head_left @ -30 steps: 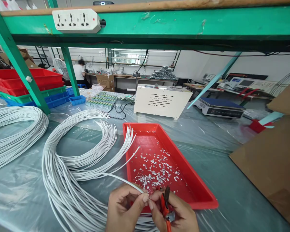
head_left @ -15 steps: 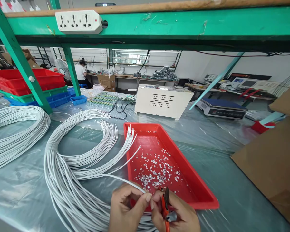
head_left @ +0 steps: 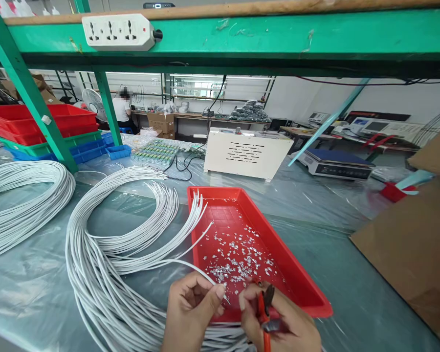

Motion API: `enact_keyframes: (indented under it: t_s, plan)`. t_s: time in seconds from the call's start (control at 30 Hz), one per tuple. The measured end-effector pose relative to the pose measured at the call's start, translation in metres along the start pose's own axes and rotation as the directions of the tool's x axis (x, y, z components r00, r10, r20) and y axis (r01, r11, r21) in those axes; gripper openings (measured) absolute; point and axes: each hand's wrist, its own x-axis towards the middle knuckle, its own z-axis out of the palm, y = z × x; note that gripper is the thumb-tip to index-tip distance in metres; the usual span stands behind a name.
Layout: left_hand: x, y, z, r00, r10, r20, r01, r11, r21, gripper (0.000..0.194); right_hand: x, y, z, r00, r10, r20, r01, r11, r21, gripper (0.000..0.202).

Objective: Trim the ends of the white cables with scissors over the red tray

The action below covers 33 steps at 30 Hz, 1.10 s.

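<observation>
Over the bench (head_left: pixel 33 293), left hand (head_left: pixel 192 310) pinches a white cable (head_left: pixel 205 275) (near its tip); right hand (head_left: pixel 288 318) grips pliers (head_left: pixel 263 313).

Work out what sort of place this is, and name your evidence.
Probably a cable or electronics workshop: coiled white cables lie on a plastic-covered bench, a red tray holds scattered silvery scraps, and the right hand holds orange-handled pliers.

A workshop is indicated by coiled white cables (head_left: pixel 81 254), a scrap-strewn red tray (head_left: pixel 303 289), stacked bins (head_left: pixel 11 124), a weighing scale (head_left: pixel 333 166) and a green frame (head_left: pixel 264 35) on which a power strip (head_left: pixel 118 32) is mounted.
</observation>
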Motion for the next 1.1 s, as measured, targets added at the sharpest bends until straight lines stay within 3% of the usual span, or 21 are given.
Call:
enact_keyframes:
  t_s: [0.23, 0.33, 0.4, 0.43, 0.57, 0.7, 0.77, 0.83, 0.87, 0.93, 1.0, 1.03, 1.1]
  plan:
    - [0.003, 0.007, -0.003, 0.979, -0.184, 0.087, 0.189, 0.981, -0.05, 0.029, 0.015, 0.024, -0.016, 0.997, -0.061, 0.056, 0.078, 0.922, -0.38, 0.013]
    - [0.004, 0.009, -0.003, 0.964, -0.241, 0.114, 0.252, 0.963, -0.093, 0.029, 0.015, 0.024, -0.017, 0.989, -0.071, 0.13, 0.102, 0.963, -0.25, 0.019]
    - [0.005, 0.009, -0.002, 0.955, -0.265, 0.134, 0.282, 0.95, -0.135, 0.03, 0.015, 0.02, -0.015, 0.972, -0.15, 0.183, 0.174, 0.977, -0.124, 0.008]
    - [0.005, 0.009, -0.002, 0.951, -0.273, 0.142, 0.294, 0.943, -0.158, 0.03, 0.015, 0.018, -0.014, 0.958, -0.2, 0.203, 0.22, 0.972, -0.08, 0.014]
    - [0.007, 0.008, -0.002, 0.936, -0.302, 0.183, 0.337, 0.917, -0.214, 0.03, 0.018, 0.01, -0.011, 0.898, -0.369, 0.24, 0.379, 0.925, 0.003, 0.037]
    - [0.008, 0.003, -0.003, 0.906, -0.328, 0.268, 0.385, 0.902, -0.195, 0.029, 0.019, 0.007, -0.011, 0.877, -0.408, 0.253, 0.409, 0.911, 0.053, 0.033]
    - [0.007, -0.001, -0.004, 0.893, -0.331, 0.304, 0.385, 0.913, -0.137, 0.031, 0.018, 0.008, -0.011, 0.9, -0.359, 0.246, 0.354, 0.933, 0.066, 0.026]
    - [0.003, -0.004, -0.007, 0.905, -0.302, 0.3, 0.322, 0.946, -0.02, 0.035, 0.015, 0.008, -0.01, 0.944, -0.234, 0.233, 0.221, 0.972, 0.081, 0.017]
    - [0.001, -0.005, -0.009, 0.933, -0.244, 0.263, 0.238, 0.97, 0.054, 0.034, 0.014, 0.007, -0.01, 0.965, -0.142, 0.221, 0.122, 0.987, 0.101, 0.013]
    - [-0.003, -0.004, -0.014, 0.986, -0.017, 0.167, -0.02, 0.976, 0.218, 0.025, 0.01, 0.004, -0.008, 0.977, 0.068, 0.202, -0.103, 0.981, 0.167, 0.007]
    - [-0.004, -0.002, -0.017, 0.965, 0.212, 0.155, -0.256, 0.891, 0.375, 0.014, 0.007, 0.0, -0.005, 0.941, 0.263, 0.213, -0.314, 0.915, 0.254, 0.01]
    - [-0.004, -0.001, -0.019, 0.944, 0.265, 0.195, -0.325, 0.841, 0.432, 0.012, 0.006, -0.001, -0.004, 0.908, 0.342, 0.243, -0.404, 0.867, 0.29, 0.012]
    - [-0.002, -0.001, -0.021, 0.929, 0.235, 0.288, -0.355, 0.787, 0.505, 0.012, 0.004, -0.001, -0.002, 0.84, 0.434, 0.327, -0.533, 0.775, 0.341, 0.023]
